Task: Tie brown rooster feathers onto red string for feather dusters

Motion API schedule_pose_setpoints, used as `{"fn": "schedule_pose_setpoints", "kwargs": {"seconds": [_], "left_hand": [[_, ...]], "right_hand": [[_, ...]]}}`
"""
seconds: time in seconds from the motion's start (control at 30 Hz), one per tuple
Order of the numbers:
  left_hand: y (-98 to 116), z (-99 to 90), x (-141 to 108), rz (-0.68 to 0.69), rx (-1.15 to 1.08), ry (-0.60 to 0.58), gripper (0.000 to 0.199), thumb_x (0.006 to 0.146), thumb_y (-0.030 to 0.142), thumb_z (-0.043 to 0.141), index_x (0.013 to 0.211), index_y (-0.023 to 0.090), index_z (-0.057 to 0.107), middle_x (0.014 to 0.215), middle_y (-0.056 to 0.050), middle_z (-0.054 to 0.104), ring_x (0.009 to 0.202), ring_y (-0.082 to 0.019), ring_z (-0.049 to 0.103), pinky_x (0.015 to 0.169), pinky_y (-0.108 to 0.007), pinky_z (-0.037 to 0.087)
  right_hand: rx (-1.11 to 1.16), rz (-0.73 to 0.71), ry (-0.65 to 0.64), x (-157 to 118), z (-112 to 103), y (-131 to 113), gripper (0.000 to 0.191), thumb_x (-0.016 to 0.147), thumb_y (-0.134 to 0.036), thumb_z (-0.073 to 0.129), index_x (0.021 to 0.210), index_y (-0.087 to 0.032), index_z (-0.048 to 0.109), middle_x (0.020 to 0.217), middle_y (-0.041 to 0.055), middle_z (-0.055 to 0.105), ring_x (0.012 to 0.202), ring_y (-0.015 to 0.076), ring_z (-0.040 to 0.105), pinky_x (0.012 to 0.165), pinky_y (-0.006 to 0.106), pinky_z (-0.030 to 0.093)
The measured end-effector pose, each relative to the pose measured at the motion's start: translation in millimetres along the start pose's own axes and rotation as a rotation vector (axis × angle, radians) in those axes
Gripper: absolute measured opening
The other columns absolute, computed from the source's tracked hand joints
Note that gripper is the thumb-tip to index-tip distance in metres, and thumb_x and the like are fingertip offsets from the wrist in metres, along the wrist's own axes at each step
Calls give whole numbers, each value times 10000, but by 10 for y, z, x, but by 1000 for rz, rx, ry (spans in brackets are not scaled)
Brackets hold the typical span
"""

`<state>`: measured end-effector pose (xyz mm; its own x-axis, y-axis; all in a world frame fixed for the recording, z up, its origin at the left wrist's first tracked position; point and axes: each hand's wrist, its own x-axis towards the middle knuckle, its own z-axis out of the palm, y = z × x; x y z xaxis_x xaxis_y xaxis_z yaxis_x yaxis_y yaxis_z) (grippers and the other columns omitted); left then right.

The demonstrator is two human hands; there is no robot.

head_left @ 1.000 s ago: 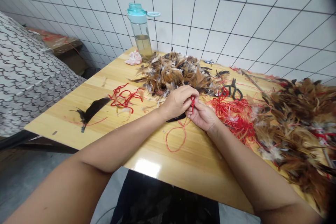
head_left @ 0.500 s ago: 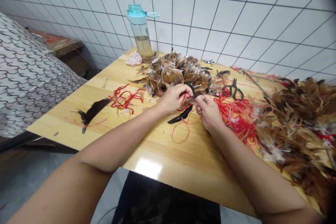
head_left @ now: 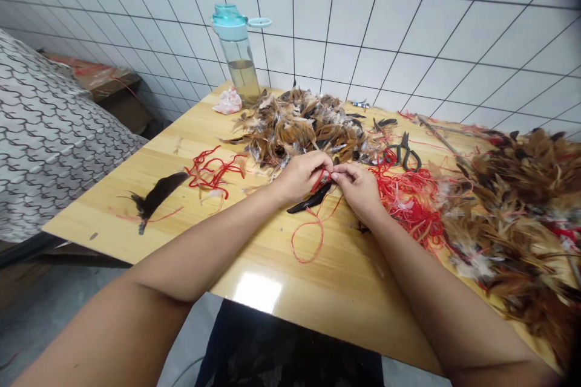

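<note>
My left hand [head_left: 303, 176] is closed on a small feather bundle with red string [head_left: 321, 180], most of it hidden by the fingers. Touching it from the right, my right hand [head_left: 358, 189] pinches at the same spot; what lies between its fingertips is too small to make out. A black feather [head_left: 309, 200] lies just below the hands. From there a thin red thread [head_left: 307, 261] hangs down in a loop on the wooden table [head_left: 272, 254]. Behind the hands sits a large pile of brown feathers [head_left: 290, 127].
Black-handled scissors [head_left: 403, 154] and a red string heap [head_left: 413, 205] lie right of the hands, with more brown feathers [head_left: 521, 224] beyond. A water bottle [head_left: 240, 60] stands at the back left. Red strings [head_left: 211, 172] and a black feather [head_left: 158, 193] lie left.
My right hand has moved slightly left, its fingertips now meeting the left hand's. The brown feather part between the hands is no longer visible. The thread loop has shifted and grown longer.
</note>
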<state>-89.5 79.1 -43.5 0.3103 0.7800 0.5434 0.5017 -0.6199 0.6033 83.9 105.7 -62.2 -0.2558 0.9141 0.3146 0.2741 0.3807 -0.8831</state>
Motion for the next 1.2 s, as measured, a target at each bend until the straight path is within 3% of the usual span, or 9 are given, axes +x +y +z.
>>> {"fn": "schedule_pose_setpoints", "kwargs": {"seconds": [0.13,0.33,0.5,0.67,0.9,1.2], "left_hand": [[-36,-5,-4,72,62,-11,172,849,84,482,857,156,638,867,-49,633,838,-125,576,769,-234,441],[-30,-18,7,46,25,-21,154,845,97,499,847,155,642,856,-45,645,816,-123,586,759,-234,443],[-14,-22,-3,-56,-106,-36,85,844,186,572,831,139,642,788,-22,653,718,-101,564,681,-208,419],[-30,-18,-5,-233,-311,-59,212,824,335,635,831,124,653,736,-21,652,650,-94,542,625,-202,414],[-98,-18,12,-447,-275,-50,113,766,247,639,771,134,631,770,-16,660,725,-117,581,700,-232,437],[-33,-71,23,-423,-107,-173,59,743,194,616,733,135,617,723,0,642,688,-119,555,676,-234,398]], "right_hand": [[13,-18,-37,14,-14,-5,26,713,-250,688,722,-254,712,713,17,624,728,191,550,745,353,427],[135,70,-103,9,30,48,69,704,-294,695,740,-242,669,703,9,607,670,173,533,645,321,427],[149,111,-138,7,18,36,57,705,-260,656,709,-231,608,680,-4,587,642,160,521,621,307,418],[62,59,-158,13,-4,3,28,722,-233,598,701,-228,581,683,-4,576,678,164,510,647,306,402],[153,145,-173,30,-50,5,66,733,-271,569,725,-216,532,605,-47,471,554,110,411,561,258,336],[434,248,-193,77,-152,0,245,678,-368,695,758,-204,531,596,-75,447,491,64,359,490,214,279]]}}
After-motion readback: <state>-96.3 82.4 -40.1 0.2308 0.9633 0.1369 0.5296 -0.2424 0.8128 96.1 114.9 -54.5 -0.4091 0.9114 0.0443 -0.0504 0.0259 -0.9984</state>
